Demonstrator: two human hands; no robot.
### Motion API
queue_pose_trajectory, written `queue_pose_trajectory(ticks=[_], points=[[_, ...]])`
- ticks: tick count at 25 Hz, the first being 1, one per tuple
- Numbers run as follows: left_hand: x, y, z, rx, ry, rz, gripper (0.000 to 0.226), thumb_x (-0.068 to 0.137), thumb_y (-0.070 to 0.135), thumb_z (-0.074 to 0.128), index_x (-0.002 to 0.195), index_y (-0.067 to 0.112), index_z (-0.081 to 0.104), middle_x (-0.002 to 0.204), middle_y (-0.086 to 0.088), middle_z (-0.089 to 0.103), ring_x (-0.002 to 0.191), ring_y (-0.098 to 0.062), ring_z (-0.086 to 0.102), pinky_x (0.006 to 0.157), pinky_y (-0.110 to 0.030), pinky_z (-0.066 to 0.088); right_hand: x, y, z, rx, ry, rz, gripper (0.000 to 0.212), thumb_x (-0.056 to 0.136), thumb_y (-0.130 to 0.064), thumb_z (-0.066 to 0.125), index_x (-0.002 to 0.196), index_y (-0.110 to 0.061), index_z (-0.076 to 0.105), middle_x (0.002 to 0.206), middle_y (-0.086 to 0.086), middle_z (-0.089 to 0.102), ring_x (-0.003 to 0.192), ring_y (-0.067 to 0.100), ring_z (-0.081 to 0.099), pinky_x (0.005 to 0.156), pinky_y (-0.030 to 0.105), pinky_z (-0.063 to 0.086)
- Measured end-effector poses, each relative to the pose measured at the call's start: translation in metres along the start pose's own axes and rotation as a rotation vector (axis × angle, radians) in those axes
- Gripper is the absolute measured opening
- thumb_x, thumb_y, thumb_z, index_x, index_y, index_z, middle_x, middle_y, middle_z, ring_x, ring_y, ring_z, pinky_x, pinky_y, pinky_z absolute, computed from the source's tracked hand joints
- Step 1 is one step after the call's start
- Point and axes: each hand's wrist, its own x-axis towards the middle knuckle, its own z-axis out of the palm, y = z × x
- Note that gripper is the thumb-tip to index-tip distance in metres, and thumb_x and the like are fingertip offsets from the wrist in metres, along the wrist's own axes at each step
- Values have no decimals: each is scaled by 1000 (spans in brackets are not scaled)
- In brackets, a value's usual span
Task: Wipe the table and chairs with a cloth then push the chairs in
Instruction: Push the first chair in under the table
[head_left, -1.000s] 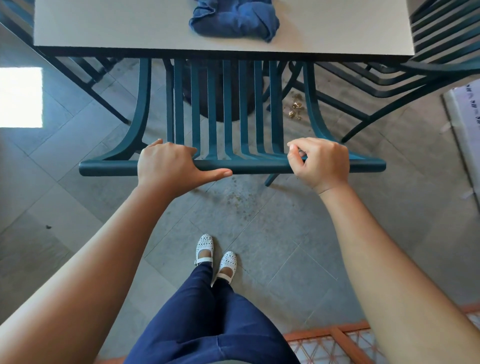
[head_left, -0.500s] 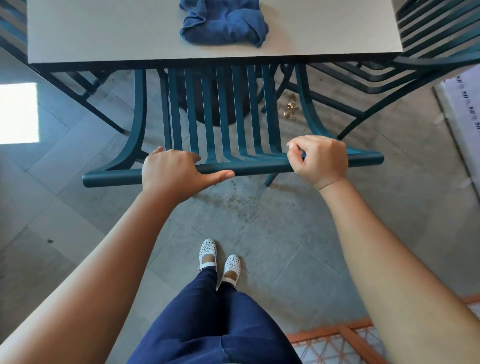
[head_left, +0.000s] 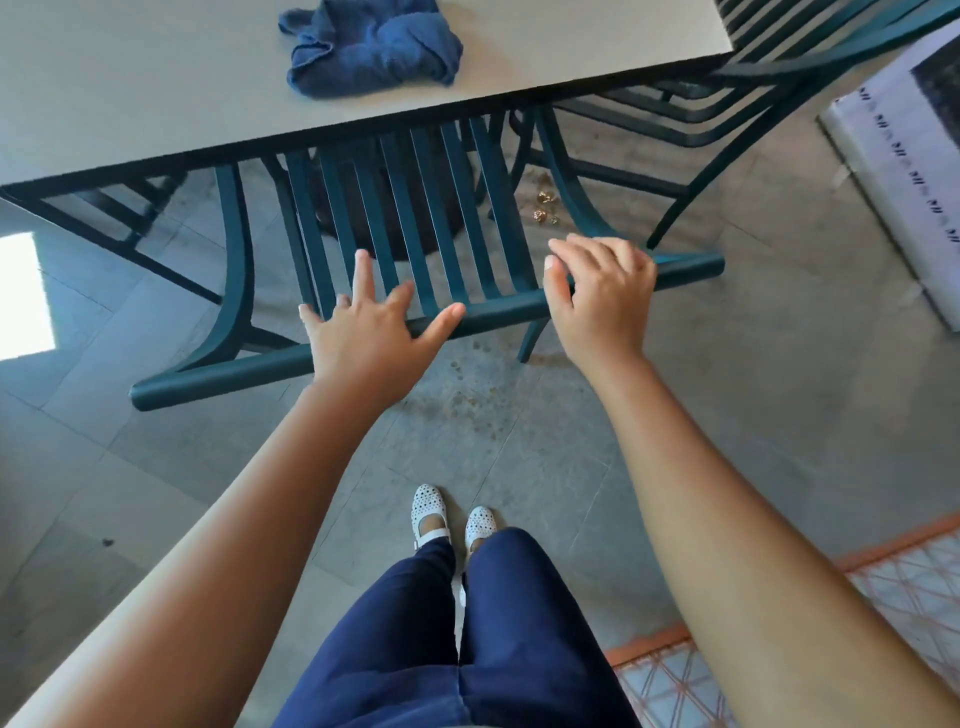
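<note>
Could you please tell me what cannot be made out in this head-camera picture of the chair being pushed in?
- Chair seat: hidden under the table.
- Whether the left hand and right hand touch the top rail: unclear, motion blur.
- Cloth: its far part is cut off by the top edge.
- Small golden bits on the floor: too small to identify.

Both arms are bare to the frame's edge, with no sleeves, rings or watch showing on the left hand (head_left: 363, 338) or right hand (head_left: 602, 301). Navy trousers (head_left: 457, 649) cover the legs. White perforated strap shoes (head_left: 452, 519) show bare insteps.
</note>
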Motion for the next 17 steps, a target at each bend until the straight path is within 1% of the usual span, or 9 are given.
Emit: queue_pose_trajectory(ticks=[2, 3, 5, 6, 8, 10, 12, 14, 17], points=[[2, 14, 4, 38, 21, 36, 92, 70, 86, 5, 148, 36, 12, 157, -8, -14, 142, -39, 8, 108, -65, 3, -7, 4, 1, -31, -11, 18, 37, 92, -38, 44, 107, -18, 71, 117, 5, 66, 112, 28, 55, 100, 39, 26], [3, 19, 6, 57, 35, 44, 95, 68, 87, 4, 149, 37, 2, 156, -9, -19, 142, -42, -2, 107, -66, 0, -10, 5, 1, -32, -46, 26, 41, 92, -41, 42, 113, -19, 68, 126, 9, 61, 120, 32, 50, 104, 43, 23], [4, 34, 8, 88, 63, 87, 99, 66, 88, 5, 147, 35, -13, 153, -9, -27, 139, -43, -16, 105, -67, -6, -15, 6, -4, -21, -156, 34, 50, 92, -49, 37, 129, -22, 57, 143, 13, 44, 134, 36, 33, 110, 49, 15], [3, 45, 10, 99, 75, 126, 100, 66, 88, 6, 146, 33, -17, 152, -10, -29, 138, -43, -20, 105, -66, -8, -17, 7, -7, -19, -208, 33, 55, 92, -52, 34, 135, -23, 50, 149, 14, 35, 138, 37, 25, 111, 50, 11], [2, 67, 14, 114, 98, 196, 100, 67, 87, 6, 145, 30, -21, 152, -11, -28, 138, -41, -23, 105, -65, -10, -19, 14, -13, -15, -269, 26, 61, 92, -56, 30, 143, -25, 39, 154, 14, 22, 142, 37, 14, 112, 51, 6], [2, 86, 20, 139, 110, 230, 99, 69, 85, 6, 146, 27, -21, 153, -12, -27, 138, -40, -24, 105, -64, -10, -22, 29, -19, -13, -282, 34, 62, 92, -58, 31, 145, -25, 35, 155, 14, 17, 143, 37, 10, 112, 53, 6], [1, 97, 22, 162, 107, 219, 101, 70, 85, 6, 145, 25, -21, 153, -13, -26, 138, -40, -24, 106, -63, -11, -25, 47, -26, -23, -327, 40, 68, 89, -63, 31, 147, -27, 29, 157, 13, 12, 143, 35, 5, 110, 56, 4], [1, 116, 21, 145, 84, 198, 99, 71, 83, 6, 146, 24, -20, 154, -13, -24, 139, -39, -22, 106, -63, -11, -25, 70, -36, -24, -398, 17, 76, 85, -70, 24, 148, -28, 21, 158, 13, 5, 144, 32, 0, 110, 58, 3], [2, 166, 19, 90, 39, 225, 92, 76, 78, 7, 149, 25, -12, 156, -12, -17, 141, -35, -18, 108, -60, -9, -22, 105, -51, 22, -455, -8, 72, 88, -66, 15, 149, -28, 19, 157, 14, 4, 144, 32, -1, 110, 56, 4]])
